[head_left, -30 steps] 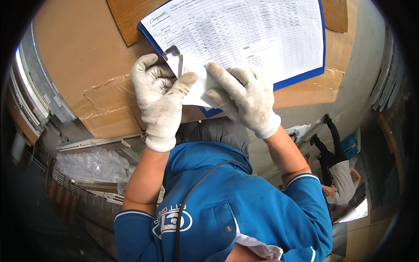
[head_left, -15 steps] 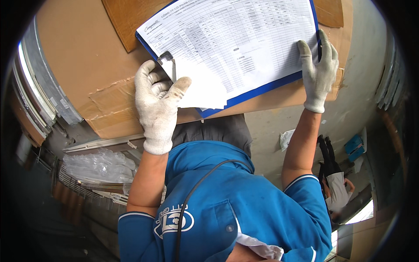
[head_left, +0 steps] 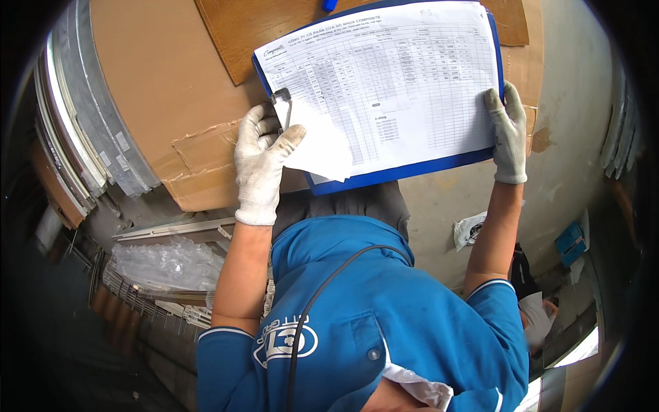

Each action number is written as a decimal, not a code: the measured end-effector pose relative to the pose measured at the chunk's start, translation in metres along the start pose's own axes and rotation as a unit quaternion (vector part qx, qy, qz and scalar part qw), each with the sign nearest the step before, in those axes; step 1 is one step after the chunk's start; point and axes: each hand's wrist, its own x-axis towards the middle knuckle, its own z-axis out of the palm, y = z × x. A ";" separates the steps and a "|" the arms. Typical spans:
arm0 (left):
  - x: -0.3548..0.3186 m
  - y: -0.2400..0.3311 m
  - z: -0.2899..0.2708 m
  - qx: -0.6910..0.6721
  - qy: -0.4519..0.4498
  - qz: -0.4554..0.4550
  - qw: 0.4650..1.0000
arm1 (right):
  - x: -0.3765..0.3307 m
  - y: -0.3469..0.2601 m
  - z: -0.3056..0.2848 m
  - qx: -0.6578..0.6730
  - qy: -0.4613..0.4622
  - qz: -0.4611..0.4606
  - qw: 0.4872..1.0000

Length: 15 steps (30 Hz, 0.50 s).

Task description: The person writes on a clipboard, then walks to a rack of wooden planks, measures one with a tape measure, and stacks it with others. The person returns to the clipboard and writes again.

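Note:
A blue clipboard (head_left: 425, 167) carries a large printed table sheet (head_left: 446, 117) and is held up in front of me. Its dark metal clip (head_left: 282, 96) is at the left edge, with blank white slips (head_left: 319, 147) fanned out beside it. My left hand (head_left: 261, 161), in a white knit glove, grips that left edge, thumb over the slips and fingers behind. At the right edge my gloved right hand (head_left: 509, 134) holds the board, thumb on the sheet and the other fingers around the rim, partly hidden.
Beneath the clipboard lies a large cardboard box (head_left: 151, 89) with a brown board (head_left: 233, 34) on it. A blue pen-like object (head_left: 329, 5) shows at the top. Clear plastic wrap (head_left: 168, 264) lies at left, near stacked long panels (head_left: 103, 117). Another person (head_left: 535, 312) is at far right.
The clipboard has shifted down and slightly right in view, turning more level, so its heading shows more fully. My right hand's fingers have closed further around its edge.

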 end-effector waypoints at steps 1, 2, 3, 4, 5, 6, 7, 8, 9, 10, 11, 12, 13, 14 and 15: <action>-0.003 0.002 -0.003 0.010 -0.011 -0.008 1.000 | -0.004 -0.002 -0.003 0.015 -0.014 -0.006 1.000; -0.004 0.004 -0.007 -0.017 -0.034 -0.025 0.999 | -0.005 -0.002 -0.003 0.033 -0.022 0.007 0.999; -0.006 0.006 -0.012 -0.045 -0.058 -0.042 0.996 | -0.008 -0.002 -0.004 0.038 -0.015 0.019 0.999; -0.010 0.006 -0.017 -0.081 -0.082 -0.054 0.992 | -0.011 -0.002 -0.003 0.047 -0.021 0.021 0.998; -0.013 0.006 -0.021 -0.077 -0.093 -0.046 0.992 | -0.014 -0.001 -0.001 0.057 -0.027 0.022 0.998; -0.019 0.004 -0.027 -0.082 -0.105 -0.034 0.990 | -0.019 0.001 0.003 0.062 -0.042 0.020 0.997; -0.024 0.003 -0.031 -0.090 -0.120 -0.016 0.989 | -0.023 0.004 0.007 0.069 -0.057 0.017 0.996; -0.027 0.000 -0.035 -0.107 -0.114 -0.020 0.988 | -0.025 0.005 0.012 0.071 -0.078 0.016 0.994; -0.029 -0.003 -0.037 -0.131 -0.119 -0.007 0.984 | -0.023 0.007 0.020 -0.019 -0.039 -0.013 0.999; -0.030 -0.006 -0.041 -0.134 -0.111 -0.008 0.985 | -0.023 0.003 0.020 -0.182 -0.040 -0.040 0.982; -0.030 -0.007 -0.043 -0.145 -0.109 -0.001 0.983 | -0.020 -0.002 0.023 -0.357 -0.020 -0.023 0.934; -0.032 -0.007 -0.046 -0.139 -0.108 0.026 0.984 | -0.017 -0.009 0.026 -0.447 0.031 -0.134 0.884; -0.034 -0.005 -0.049 -0.125 -0.110 0.033 0.985 | -0.009 -0.018 0.033 -0.459 0.100 -0.244 0.848; -0.036 -0.001 -0.052 -0.127 -0.110 0.031 0.985 | 0.005 -0.028 0.039 -0.439 0.124 -0.298 0.839; -0.040 0.003 -0.056 -0.120 -0.103 0.019 0.987 | 0.023 -0.041 0.047 -0.459 0.120 -0.363 0.802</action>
